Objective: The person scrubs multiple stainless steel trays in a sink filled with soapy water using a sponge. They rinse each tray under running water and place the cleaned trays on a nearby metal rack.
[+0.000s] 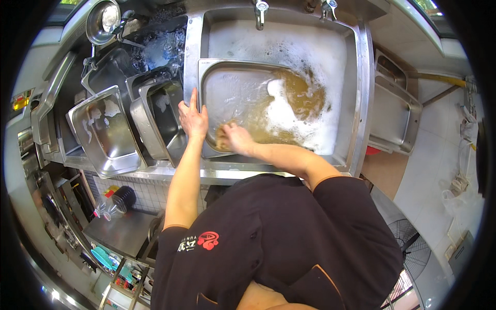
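Observation:
A rectangular stainless-steel food pan (244, 83) lies tilted in a sink basin (350, 97) of foamy, brownish water, its right part under the water. My left hand (193, 119) rests at the pan's left rim, beside the divider between the basins, with its fingers spread. Pressed into the pan's near left corner is a tan scrubbing pad (223, 138), held under my right hand (237, 138). White foam (281, 104) floats over the middle of the pan.
Several steel pans (102, 131) stand tilted in the left basin, where water splashes. A round steel pot (103, 22) is at the back left. Faucets (261, 15) overhang the back edge. More steel pans (395, 112) sit right of the sink.

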`<action>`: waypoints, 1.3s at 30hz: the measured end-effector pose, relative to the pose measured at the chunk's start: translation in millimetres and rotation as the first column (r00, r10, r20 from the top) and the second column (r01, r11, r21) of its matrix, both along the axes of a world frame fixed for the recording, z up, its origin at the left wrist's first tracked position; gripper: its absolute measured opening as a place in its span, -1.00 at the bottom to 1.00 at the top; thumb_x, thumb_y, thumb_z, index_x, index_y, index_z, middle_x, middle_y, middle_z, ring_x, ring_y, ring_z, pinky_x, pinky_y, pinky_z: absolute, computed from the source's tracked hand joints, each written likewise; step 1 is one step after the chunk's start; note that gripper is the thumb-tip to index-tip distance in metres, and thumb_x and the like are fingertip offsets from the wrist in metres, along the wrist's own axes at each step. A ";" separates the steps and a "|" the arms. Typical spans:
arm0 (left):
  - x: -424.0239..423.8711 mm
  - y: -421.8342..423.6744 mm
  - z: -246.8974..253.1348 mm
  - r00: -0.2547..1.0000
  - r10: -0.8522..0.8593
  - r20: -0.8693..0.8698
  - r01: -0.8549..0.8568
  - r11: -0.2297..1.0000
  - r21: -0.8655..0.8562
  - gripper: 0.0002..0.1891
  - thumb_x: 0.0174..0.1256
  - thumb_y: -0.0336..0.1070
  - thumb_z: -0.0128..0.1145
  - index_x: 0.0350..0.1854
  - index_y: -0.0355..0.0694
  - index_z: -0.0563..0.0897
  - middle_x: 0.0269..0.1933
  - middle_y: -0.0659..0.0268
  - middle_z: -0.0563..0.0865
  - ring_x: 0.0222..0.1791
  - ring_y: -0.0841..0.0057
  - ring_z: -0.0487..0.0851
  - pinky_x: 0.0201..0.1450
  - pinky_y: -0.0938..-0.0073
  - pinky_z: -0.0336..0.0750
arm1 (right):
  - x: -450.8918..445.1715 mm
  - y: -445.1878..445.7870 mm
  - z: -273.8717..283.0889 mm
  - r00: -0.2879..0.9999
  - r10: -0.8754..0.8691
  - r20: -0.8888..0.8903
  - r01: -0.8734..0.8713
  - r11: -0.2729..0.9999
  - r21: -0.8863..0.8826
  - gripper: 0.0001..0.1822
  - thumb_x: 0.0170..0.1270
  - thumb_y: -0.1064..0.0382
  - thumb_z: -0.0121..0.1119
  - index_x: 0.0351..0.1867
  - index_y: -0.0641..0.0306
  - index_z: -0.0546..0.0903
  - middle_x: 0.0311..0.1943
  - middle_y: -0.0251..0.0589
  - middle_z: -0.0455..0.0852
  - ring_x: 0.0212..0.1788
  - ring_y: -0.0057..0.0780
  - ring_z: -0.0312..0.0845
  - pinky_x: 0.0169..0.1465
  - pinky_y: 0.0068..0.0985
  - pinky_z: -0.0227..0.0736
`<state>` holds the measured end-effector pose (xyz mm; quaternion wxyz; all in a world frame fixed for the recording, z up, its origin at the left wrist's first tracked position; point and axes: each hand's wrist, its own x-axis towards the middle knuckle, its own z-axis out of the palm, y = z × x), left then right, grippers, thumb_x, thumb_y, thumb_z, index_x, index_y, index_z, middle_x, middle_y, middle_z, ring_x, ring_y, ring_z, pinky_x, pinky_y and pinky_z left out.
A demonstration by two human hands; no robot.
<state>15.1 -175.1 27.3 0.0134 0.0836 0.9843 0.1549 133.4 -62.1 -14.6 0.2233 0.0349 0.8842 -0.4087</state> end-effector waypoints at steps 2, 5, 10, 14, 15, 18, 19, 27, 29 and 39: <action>0.5 3.1 2.8 1.000 -0.006 -0.009 0.006 1.000 0.018 -0.29 0.07 -0.19 0.24 0.35 0.30 0.34 0.05 -0.01 0.39 0.07 0.06 0.44 0.06 0.14 0.41 | -21.0 -26.3 3.5 0.974 -0.037 -0.222 0.040 0.999 0.009 -0.61 0.03 0.26 0.25 -0.10 0.30 0.44 -0.09 0.09 0.46 0.00 0.06 0.44 0.01 -0.19 0.44; 0.3 -3.4 -1.0 0.999 -0.031 -0.044 0.033 0.999 0.040 -0.30 0.08 -0.20 0.22 0.36 0.31 0.34 0.09 -0.05 0.38 0.07 0.02 0.46 0.08 0.13 0.41 | -46.0 -19.7 3.0 0.927 -0.017 -0.375 0.042 0.997 0.058 -0.62 0.08 0.33 0.12 -0.03 0.35 0.45 0.02 0.07 0.45 0.07 0.08 0.39 0.11 -0.18 0.38; -0.5 1.5 0.1 1.000 -0.014 0.003 0.014 0.999 0.050 -0.29 0.06 -0.20 0.23 0.35 0.30 0.35 0.11 -0.11 0.37 0.06 -0.05 0.46 0.09 0.10 0.41 | -84.3 70.3 -52.7 0.886 0.187 -0.425 0.018 0.901 0.434 -0.60 0.22 0.24 -0.05 0.09 0.25 0.47 0.34 0.00 0.28 0.36 -0.06 0.18 0.43 -0.06 -0.07; -3.7 2.3 -3.2 0.999 -0.038 0.000 0.038 0.998 0.041 -0.28 0.04 -0.23 0.25 0.35 0.26 0.36 0.09 -0.09 0.38 0.07 -0.02 0.45 0.11 0.12 0.39 | -73.8 168.8 -82.4 0.980 0.157 -0.124 -0.121 0.959 0.258 -0.46 0.46 -0.01 -0.35 0.42 0.02 0.16 0.49 -0.24 -0.07 0.50 -0.25 -0.11 0.51 -0.11 -0.33; -2.2 0.4 -3.3 1.000 -0.029 0.003 0.029 0.999 0.028 -0.28 0.03 -0.24 0.26 0.35 0.26 0.36 0.09 -0.09 0.38 0.07 -0.01 0.45 0.12 0.12 0.39 | -69.7 185.0 -77.4 0.999 0.032 0.029 -0.035 0.994 0.102 -0.41 0.43 -0.02 -0.27 0.44 -0.01 0.04 0.50 -0.23 -0.11 0.51 -0.22 -0.20 0.51 -0.14 -0.36; -0.8 0.3 -0.1 1.000 -0.001 0.031 0.001 1.000 0.021 -0.27 0.03 -0.24 0.27 0.35 0.25 0.35 0.10 -0.09 0.37 0.08 -0.01 0.44 0.13 0.13 0.38 | -41.1 237.4 -67.6 0.776 -0.274 0.568 0.348 0.937 -0.023 -0.21 0.36 -0.15 -0.15 0.48 0.06 -0.16 0.50 -0.15 -0.21 0.52 -0.14 -0.40 0.52 -0.17 -0.45; -0.3 -0.3 0.4 1.000 0.004 0.030 -0.005 1.000 0.013 -0.27 0.03 -0.23 0.27 0.35 0.25 0.35 0.11 -0.09 0.36 0.08 -0.01 0.44 0.13 0.13 0.38 | -37.1 248.1 -58.3 0.589 -0.393 0.706 0.434 0.891 0.134 -0.17 0.35 -0.23 -0.19 0.47 0.19 -0.12 0.50 -0.07 -0.23 0.52 -0.10 -0.42 0.51 -0.14 -0.48; 0.3 7.9 2.0 0.999 0.008 0.046 -0.010 0.999 0.038 -0.27 0.02 -0.27 0.27 0.35 0.20 0.36 0.11 -0.08 0.36 0.09 -0.01 0.44 0.13 0.13 0.39 | 82.6 288.6 -155.3 0.718 -0.693 -0.067 0.618 0.589 0.521 -0.53 0.32 0.02 -0.08 0.07 0.33 0.54 0.09 0.10 0.55 0.07 -0.02 0.52 0.19 -0.27 0.34; -2.9 10.7 2.2 0.999 -0.005 0.034 0.004 0.999 0.044 -0.26 0.02 -0.27 0.28 0.35 0.21 0.36 0.11 -0.08 0.37 0.08 -0.01 0.44 0.13 0.14 0.39 | 107.5 294.1 -172.5 0.976 -0.023 0.218 -0.130 0.740 0.660 -0.65 0.29 0.19 -0.06 -0.02 0.34 0.58 0.01 0.03 0.61 0.01 -0.13 0.57 0.10 -0.30 0.43; -1.2 6.1 1.2 0.999 0.020 0.030 -0.021 0.999 0.036 -0.27 0.03 -0.21 0.27 0.34 0.31 0.35 0.10 -0.02 0.38 0.05 0.03 0.48 0.08 0.10 0.42 | 125.0 173.5 -123.1 0.942 0.265 0.206 -0.318 0.902 0.292 -0.82 0.05 0.33 0.04 -0.52 0.27 0.68 -0.46 0.04 0.70 -0.36 -0.04 0.67 -0.26 -0.20 0.57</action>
